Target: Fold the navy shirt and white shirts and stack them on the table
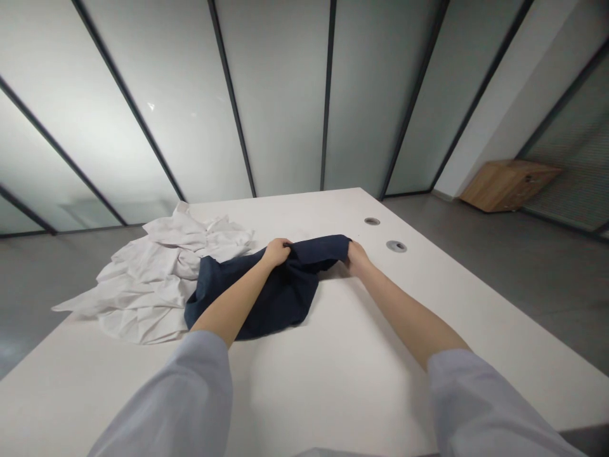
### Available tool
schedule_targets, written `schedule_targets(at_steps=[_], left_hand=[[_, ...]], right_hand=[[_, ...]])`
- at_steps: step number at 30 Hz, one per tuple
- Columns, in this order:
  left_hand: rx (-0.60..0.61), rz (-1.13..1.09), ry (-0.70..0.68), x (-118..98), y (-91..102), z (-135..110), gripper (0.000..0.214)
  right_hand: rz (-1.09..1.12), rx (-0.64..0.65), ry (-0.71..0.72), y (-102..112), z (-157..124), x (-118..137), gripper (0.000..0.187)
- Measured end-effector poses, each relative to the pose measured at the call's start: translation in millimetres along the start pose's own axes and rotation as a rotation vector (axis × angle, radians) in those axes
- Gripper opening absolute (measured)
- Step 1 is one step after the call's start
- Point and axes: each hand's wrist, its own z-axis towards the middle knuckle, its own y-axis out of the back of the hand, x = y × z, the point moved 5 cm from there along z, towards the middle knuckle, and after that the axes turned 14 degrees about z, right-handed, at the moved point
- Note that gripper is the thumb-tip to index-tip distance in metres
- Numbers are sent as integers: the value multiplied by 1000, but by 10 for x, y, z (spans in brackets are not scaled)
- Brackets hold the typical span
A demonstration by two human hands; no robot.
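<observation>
A dark navy cloth garment [257, 298] lies bunched on the white table [333, 387], with one end lifted. My left hand [276, 252] is closed on a fold of it near the middle. My right hand [356, 258] pinches its far right corner, and the cloth stretches taut between my hands. To the left, a crumpled white cloth [152, 279] lies in a loose heap, touching the navy garment, which overlaps its right side. Part of the white cloth is hidden beneath the navy one.
Near the table's far corner are two round metal cable grommets [372, 221] [396, 246]. A wooden cabinet [507, 185] stands on the grey floor [547, 273] at the right. Frosted glass panels [280, 95] with dark frames stand behind the table.
</observation>
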Motion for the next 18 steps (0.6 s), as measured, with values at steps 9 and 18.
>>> schedule_targets(at_steps=[9,18], left_hand=[[221,-411,220,-66,292,-15,23],[490,-173,-54,-138,711,-47,37]], right_hand=[[-549,233,90,261,226,753,20],[-332,394,-124,134,354,1114,27]])
